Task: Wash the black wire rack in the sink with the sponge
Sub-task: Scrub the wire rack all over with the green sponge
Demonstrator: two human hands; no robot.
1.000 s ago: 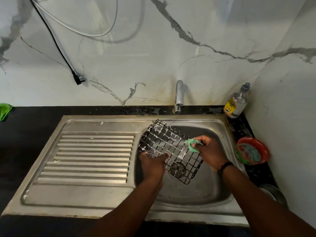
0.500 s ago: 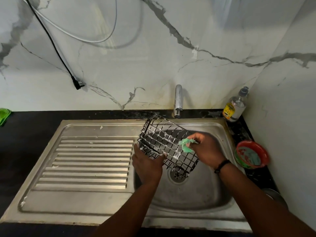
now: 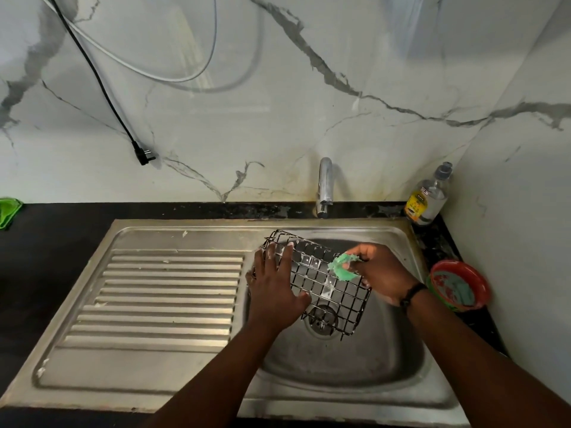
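The black wire rack is a soapy grid basket held tilted over the steel sink, above the drain. My left hand lies across its left side, fingers spread over the wires and thumb hooked under the near edge. My right hand pinches a crumpled green sponge against the rack's upper right part. White suds cling to the wires and to my left fingers.
A chrome tap stands behind the basin, with no water running. A ribbed draining board fills the left. A clear soap bottle and a red bowl sit on the black counter at right. A black plug dangles on the wall.
The rack has been turned and shifted in my hands. My left hand moved from gripping its near edge to lying across its left side. The sponge stayed on the rack's right part.
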